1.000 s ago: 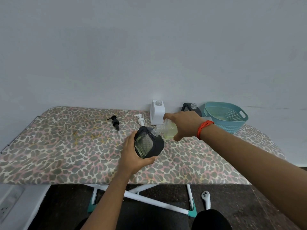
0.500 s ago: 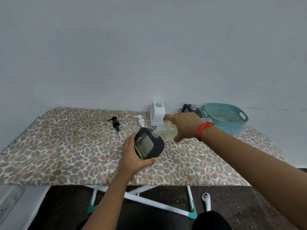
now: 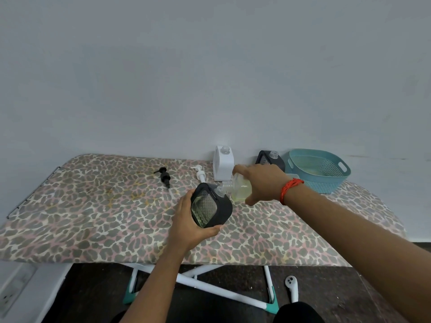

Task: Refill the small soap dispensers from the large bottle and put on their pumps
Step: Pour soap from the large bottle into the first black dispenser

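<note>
Left hand (image 3: 189,220) clamped round tilted black dispenser (image 3: 211,207), over centre of leopard-print ironing board (image 3: 93,217). Right hand (image 3: 261,183) gripping clear bottle (image 3: 241,188) of yellowish soap, tipped sideways, neck at dispenser mouth. Hands apart. From held dispenser:
- 10 o'clock: black pump (image 3: 164,177), lying flat.
- 11 o'clock: white pump (image 3: 200,174).
- 12 o'clock: white dispenser (image 3: 222,163).
- 1 o'clock: 2nd black dispenser (image 3: 270,159).
- 2 o'clock: teal basket (image 3: 326,180).

open board (image 3: 81,206) at left, white dispenser (image 3: 222,165) and basket (image 3: 326,183) lining far edge
</note>
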